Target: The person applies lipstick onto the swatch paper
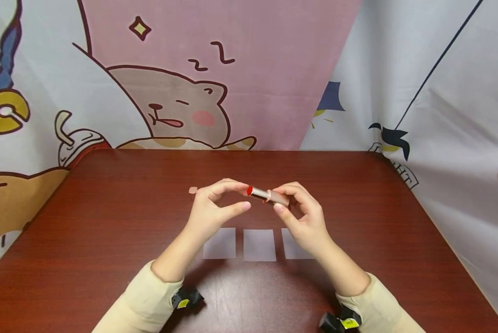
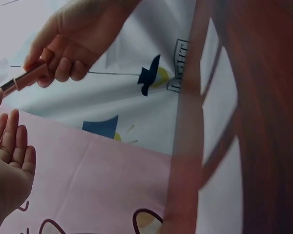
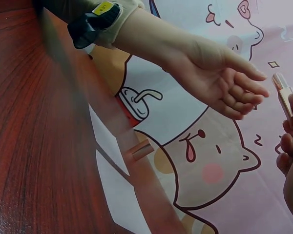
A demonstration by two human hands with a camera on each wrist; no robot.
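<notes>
A lipstick (image 1: pixel 269 196) in a rose-gold tube is held above the table, tilted, its red tip facing left. My right hand (image 1: pixel 304 215) pinches the tube's base between thumb and fingers. Beside the red tip is my left hand (image 1: pixel 213 203), thumb and fingers spread apart and holding nothing. In the head view its index fingertip overlaps the tip; the right wrist view shows a small gap between that hand and the lipstick (image 3: pixel 283 95). Past the left hand, a small rose-gold piece, likely the lipstick's cap (image 3: pixel 141 150), lies on the table, partly hidden in the head view (image 1: pixel 193 190).
Three white paper squares lie in a row below the hands: a left one (image 1: pixel 221 245), a middle one (image 1: pixel 259 245) and a right one (image 1: pixel 295 245), the outer two partly covered by the arms. The brown wooden table (image 1: pixel 107 231) meets a cartoon-printed cloth (image 1: pixel 273 69) behind.
</notes>
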